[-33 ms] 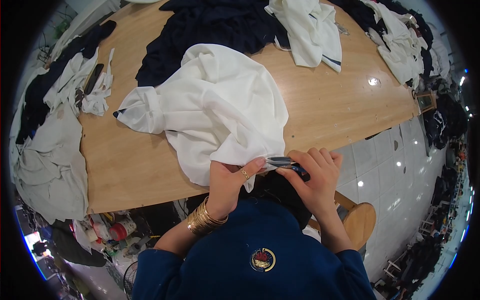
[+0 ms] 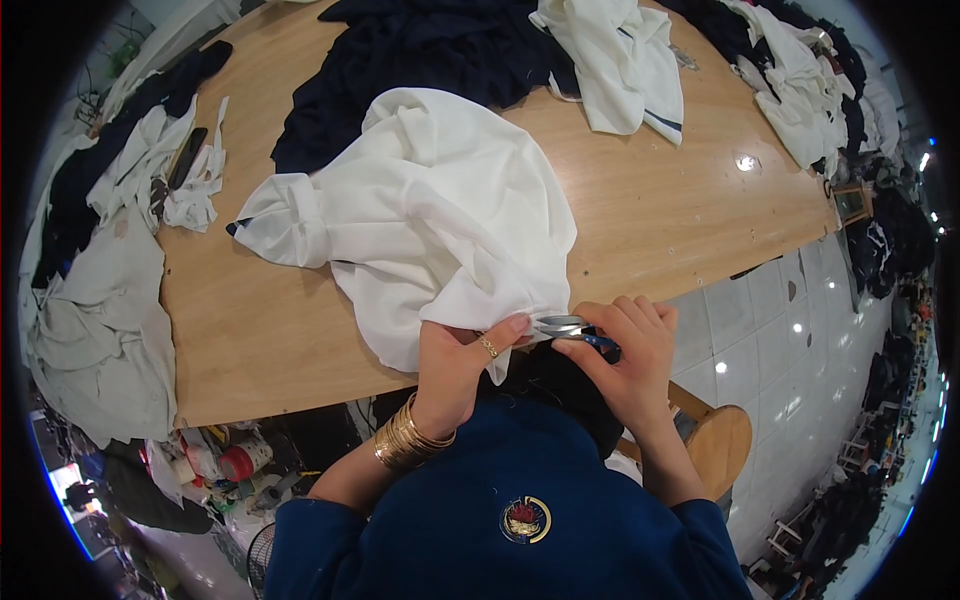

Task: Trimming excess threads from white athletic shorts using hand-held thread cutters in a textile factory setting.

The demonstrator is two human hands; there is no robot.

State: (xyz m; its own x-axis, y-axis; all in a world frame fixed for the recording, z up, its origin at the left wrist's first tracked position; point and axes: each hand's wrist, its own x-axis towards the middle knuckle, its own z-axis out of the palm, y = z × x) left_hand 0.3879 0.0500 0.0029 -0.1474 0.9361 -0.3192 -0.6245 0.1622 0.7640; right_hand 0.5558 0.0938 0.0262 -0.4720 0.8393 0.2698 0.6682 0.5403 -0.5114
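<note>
A crumpled white garment (image 2: 420, 215) lies on the wooden table (image 2: 660, 215), its lower edge hanging over the near side. My left hand (image 2: 462, 360), with a ring and several gold bangles at the wrist, pinches that hanging edge. My right hand (image 2: 622, 352) grips small metal thread snips (image 2: 562, 326) with a dark handle. Their blades point left and meet the cloth beside my left thumb.
Dark navy cloth (image 2: 430, 50) lies behind the white garment. More white garments (image 2: 620, 60) sit at the far side, and a white pile (image 2: 100, 320) hangs off the table's left end. A round wooden stool (image 2: 722, 445) stands by my right side, thread spools (image 2: 235, 462) below the table.
</note>
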